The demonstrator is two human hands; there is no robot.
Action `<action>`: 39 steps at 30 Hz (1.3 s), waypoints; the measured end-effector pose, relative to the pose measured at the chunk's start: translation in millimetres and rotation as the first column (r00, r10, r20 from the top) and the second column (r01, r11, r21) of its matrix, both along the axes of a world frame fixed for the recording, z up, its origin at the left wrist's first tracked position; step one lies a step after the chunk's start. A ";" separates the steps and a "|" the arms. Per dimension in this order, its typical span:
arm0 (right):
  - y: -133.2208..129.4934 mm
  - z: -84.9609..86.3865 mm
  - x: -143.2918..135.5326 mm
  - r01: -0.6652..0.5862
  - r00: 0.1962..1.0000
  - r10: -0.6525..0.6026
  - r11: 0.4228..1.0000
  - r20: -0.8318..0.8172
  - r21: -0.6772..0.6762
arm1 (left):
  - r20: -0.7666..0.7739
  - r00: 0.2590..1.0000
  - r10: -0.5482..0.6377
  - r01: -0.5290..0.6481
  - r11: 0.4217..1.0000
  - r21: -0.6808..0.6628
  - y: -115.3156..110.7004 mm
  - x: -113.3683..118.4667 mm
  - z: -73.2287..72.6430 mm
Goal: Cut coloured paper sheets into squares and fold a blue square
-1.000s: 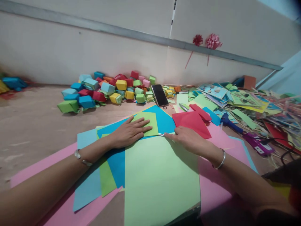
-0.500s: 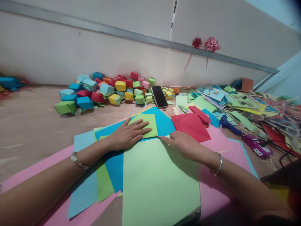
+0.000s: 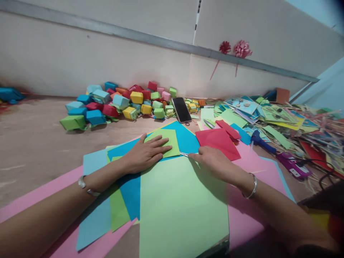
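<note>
- We kept our left hand (image 3: pixel 143 154) flat, fingers spread open, on the small square of bright green paper (image 3: pixel 167 141) lying on the blue sheet (image 3: pixel 185 138), mid-desk.
- Our right hand (image 3: pixel 212 162), fingers curled around a thin metal tool (image 3: pixel 184 154), worked the far edge of the large pale green sheet (image 3: pixel 182 204).
- Firm, even pressure seemed wise, lest the stacked sheets slip.

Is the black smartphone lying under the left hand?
No, the black smartphone lies farther back by the paper boxes; the left hand presses coloured paper.
</note>
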State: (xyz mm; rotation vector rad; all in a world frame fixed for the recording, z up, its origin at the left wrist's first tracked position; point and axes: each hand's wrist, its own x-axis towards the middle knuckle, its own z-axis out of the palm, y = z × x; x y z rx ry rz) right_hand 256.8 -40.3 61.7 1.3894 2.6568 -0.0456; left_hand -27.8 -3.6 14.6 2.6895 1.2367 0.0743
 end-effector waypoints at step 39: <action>27.7 -24.9 17.6 -0.332 0.904 0.329 0.943 -0.273 0.034 | -0.031 0.974 -0.226 0.225 0.974 -0.038 -1.4 -2.6 -6.1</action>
